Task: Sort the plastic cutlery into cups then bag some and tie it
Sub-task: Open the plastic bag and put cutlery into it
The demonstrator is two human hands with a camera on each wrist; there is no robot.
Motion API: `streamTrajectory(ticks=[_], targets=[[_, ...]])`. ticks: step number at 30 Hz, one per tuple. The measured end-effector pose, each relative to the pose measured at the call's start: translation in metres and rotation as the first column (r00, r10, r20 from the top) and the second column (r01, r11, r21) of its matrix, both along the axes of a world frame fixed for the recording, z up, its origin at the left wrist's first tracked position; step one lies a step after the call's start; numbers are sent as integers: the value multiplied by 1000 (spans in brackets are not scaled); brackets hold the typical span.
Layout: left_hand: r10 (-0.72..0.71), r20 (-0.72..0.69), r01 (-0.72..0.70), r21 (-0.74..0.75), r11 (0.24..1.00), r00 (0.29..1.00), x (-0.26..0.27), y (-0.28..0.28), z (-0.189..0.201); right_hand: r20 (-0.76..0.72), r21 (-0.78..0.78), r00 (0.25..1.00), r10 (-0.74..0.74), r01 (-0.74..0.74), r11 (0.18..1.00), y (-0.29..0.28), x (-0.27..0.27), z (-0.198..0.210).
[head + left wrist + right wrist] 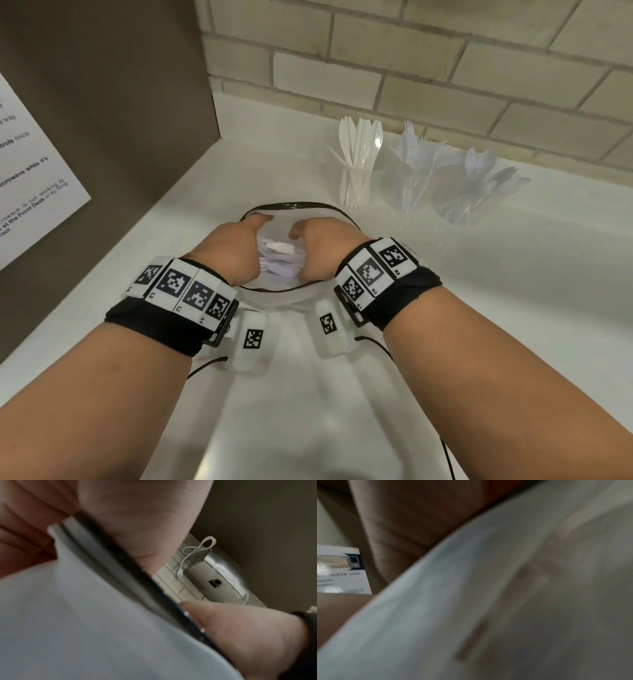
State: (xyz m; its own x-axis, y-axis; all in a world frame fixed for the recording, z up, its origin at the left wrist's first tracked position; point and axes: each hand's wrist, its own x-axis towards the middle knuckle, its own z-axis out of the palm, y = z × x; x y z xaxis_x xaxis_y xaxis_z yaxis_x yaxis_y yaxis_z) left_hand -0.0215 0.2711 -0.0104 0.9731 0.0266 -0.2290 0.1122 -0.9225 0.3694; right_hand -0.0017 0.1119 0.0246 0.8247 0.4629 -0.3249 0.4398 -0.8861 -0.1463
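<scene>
A clear plastic bag [291, 205] with a black band round its mouth stands on the white counter [513, 308], mouth held wide. My left hand [236, 250] grips the left side of the mouth and my right hand [322, 246] grips the right side, fingers curled over the rim. White plastic cutlery [279, 257] lies inside between them. In the left wrist view the black band [120, 563] runs under my thumb [137, 513] across the bag film [85, 615]. The right wrist view is blurred, filled by the bag [471, 601] below my fingers [411, 520].
Three clear cups stand at the back right: knives [358, 178], forks [411, 181], spoons [469, 195]. A brick wall [445, 68] is behind them. A brown panel with a paper notice [30, 164] closes the left side. A metal appliance with a white cord [214, 577] hangs above.
</scene>
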Motion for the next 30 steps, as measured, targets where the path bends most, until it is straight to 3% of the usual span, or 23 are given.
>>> streamTrajectory(ticks=[5,9,12,15,19,24,30], targets=[[-67,32,69,-60,996,997,2,-6,-2,40,-92,998,44,-40,995,19,-3,-12],[-6,37,8,-52,999,999,1,-1,0,-18,-132,998,64,-66,989,15,-1,-14],[24,54,-21,-62,998,998,4,3,0,50,-85,991,124,-120,989,10,-2,-14],[-41,55,44,-58,997,998,7,-2,1,94,-41,990,107,-103,994,8,-7,-19],[-58,33,59,-9,998,998,11,2,1,126,-87,986,108,-98,991,11,-8,-19],[25,50,-23,-22,999,998,8,11,7,26,-100,994,106,-103,990,12,-2,-13],[-6,72,10,-53,999,997,2,5,8,-3,2,994,108,-108,994,7,-9,-17]])
